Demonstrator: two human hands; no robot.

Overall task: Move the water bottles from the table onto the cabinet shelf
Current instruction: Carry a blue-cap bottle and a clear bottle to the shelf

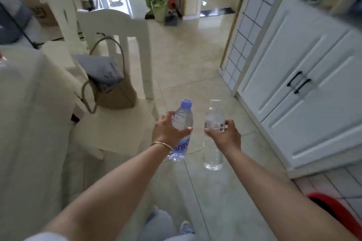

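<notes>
My left hand (168, 130) grips a clear water bottle with a purple cap and a blue label (182, 121), held upright over the floor. My right hand (225, 135) grips a second clear bottle with a white cap and a white label (214, 117), also upright and just right of the first. The white cabinet (305, 76) with black door handles stands to the right, its doors shut; its top surface runs out of view at the upper right. The table with a white cloth (29, 103) is at the left.
A white chair (117, 123) stands beside the table with a tan bag (115, 92) on its seat. A second white chair stands behind it. Beige tiled floor (186, 55) stretches ahead. A red object (337, 213) lies at the lower right. Green buckets and clutter stand far back.
</notes>
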